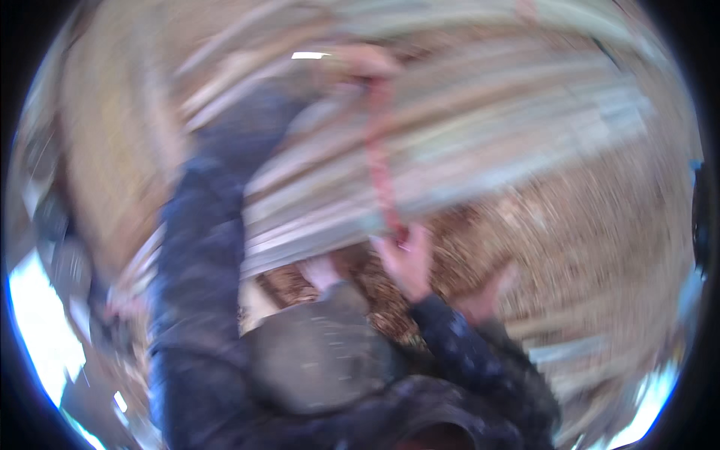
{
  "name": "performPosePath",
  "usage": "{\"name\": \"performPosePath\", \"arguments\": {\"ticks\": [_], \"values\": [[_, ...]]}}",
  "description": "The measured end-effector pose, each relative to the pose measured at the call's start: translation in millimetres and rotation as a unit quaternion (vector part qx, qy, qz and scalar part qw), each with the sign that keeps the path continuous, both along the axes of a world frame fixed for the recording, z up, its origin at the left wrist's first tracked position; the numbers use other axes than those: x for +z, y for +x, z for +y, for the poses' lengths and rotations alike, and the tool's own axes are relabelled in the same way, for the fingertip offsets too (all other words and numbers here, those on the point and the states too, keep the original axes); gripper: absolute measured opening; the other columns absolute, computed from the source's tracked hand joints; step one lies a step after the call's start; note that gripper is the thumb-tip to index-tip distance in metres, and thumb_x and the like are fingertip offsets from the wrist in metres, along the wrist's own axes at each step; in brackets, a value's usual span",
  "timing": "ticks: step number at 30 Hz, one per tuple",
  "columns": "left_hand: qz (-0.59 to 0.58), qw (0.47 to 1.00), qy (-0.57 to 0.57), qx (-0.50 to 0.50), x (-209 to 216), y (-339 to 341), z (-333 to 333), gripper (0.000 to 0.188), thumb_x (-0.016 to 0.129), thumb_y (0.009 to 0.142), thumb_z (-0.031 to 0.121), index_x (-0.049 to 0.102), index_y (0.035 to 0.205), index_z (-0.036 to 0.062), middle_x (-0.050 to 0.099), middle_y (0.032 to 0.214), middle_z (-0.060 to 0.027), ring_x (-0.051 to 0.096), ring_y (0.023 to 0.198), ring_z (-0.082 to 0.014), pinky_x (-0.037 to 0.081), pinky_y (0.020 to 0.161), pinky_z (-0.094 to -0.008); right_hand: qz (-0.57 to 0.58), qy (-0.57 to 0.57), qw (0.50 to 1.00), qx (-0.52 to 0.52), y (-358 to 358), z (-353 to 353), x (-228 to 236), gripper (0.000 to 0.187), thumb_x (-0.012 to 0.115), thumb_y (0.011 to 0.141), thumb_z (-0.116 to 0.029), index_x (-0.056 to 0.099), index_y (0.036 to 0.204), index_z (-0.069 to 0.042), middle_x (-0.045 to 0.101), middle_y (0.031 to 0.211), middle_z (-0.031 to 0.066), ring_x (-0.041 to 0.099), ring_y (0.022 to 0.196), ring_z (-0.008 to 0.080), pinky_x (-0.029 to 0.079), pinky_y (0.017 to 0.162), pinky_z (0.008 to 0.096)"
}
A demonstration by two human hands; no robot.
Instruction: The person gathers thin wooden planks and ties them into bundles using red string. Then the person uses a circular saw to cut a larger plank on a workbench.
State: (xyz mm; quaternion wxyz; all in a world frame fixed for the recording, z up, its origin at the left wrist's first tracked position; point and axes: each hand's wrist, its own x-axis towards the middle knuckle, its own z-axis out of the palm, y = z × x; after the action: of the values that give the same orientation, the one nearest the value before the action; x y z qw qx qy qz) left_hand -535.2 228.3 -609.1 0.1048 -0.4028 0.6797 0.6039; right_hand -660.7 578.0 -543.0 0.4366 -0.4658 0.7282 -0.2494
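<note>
A stack of long pale boards (315,232) runs slantwise across the view. Over it stretches a narrow red strap (380,161), pulled fairly straight between my two hands. My left hand (367,61) reaches far across the boards and is closed on the strap's far end. On the near side of the stack, my right hand (409,259) has its fingers round the strap's near end. Motion blur hides the finger detail, and I cannot tell what the strap's ends look like.
Brown litter like wood chips or dry leaves (397,300) covers the ground near my feet. My bent knee (315,352) is close below the boards. More long timber (570,19) lies beyond the stack. Dark blurred shapes (71,270) stand at the left.
</note>
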Motion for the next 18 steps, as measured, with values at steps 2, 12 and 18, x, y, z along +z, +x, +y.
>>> {"name": "performPosePath", "arguments": {"ticks": [2, 12, 18], "values": [[0.022, 0.998, 0.03, 0.056, 5.9, 12.2, 11.6, 0.03, 0.06, 0.087, 0.035, 0.067, 0.088, 0.0056, 0.061, 0.08, -0.0069, 0.055, 0.069, -0.0196, 0.046, 0.062, -0.039, -0.278, 0.013, 0.96, -0.044, -0.3, 4.5, -2.2, 0.03, 0.071, 0.087, -0.013, 0.064, 0.109, 0.006, 0.064, 0.087, 0.0053, 0.055, 0.073, 0.0127, 0.046, 0.065, 0.0291], [-0.03, 0.994, -0.03, 0.099, -9.7, -25.9, 2.3, 0.04, 0.065, 0.084, 0.039, 0.074, 0.103, 0.0054, 0.069, 0.089, -0.0084, 0.061, 0.079, -0.0205, 0.048, 0.07, -0.0407, -0.088, -0.081, 0.993, 0.004, -31.8, 19.7, -43.1, 0.017, 0.063, 0.092, -0.007, 0.061, 0.079, 0.003, 0.051, 0.064, 0.0012, 0.044, 0.059, 0.0086, 0.036, 0.054, 0.0267], [0.221, 0.968, 0.074, 0.098, -4.3, 3.9, 14.5, 0.033, 0.063, 0.092, 0.036, 0.075, 0.089, 0.0048, 0.067, 0.082, -0.0027, 0.056, 0.071, -0.0156, 0.045, 0.063, -0.0357, 0.064, -0.147, 0.987, -0.03, -56.4, 10.4, -39.1, 0.018, 0.065, 0.09, -0.009, 0.059, 0.076, 0.001, 0.045, 0.059, 0.0016, 0.042, 0.057, 0.0085, 0.035, 0.051, 0.0266]]}}
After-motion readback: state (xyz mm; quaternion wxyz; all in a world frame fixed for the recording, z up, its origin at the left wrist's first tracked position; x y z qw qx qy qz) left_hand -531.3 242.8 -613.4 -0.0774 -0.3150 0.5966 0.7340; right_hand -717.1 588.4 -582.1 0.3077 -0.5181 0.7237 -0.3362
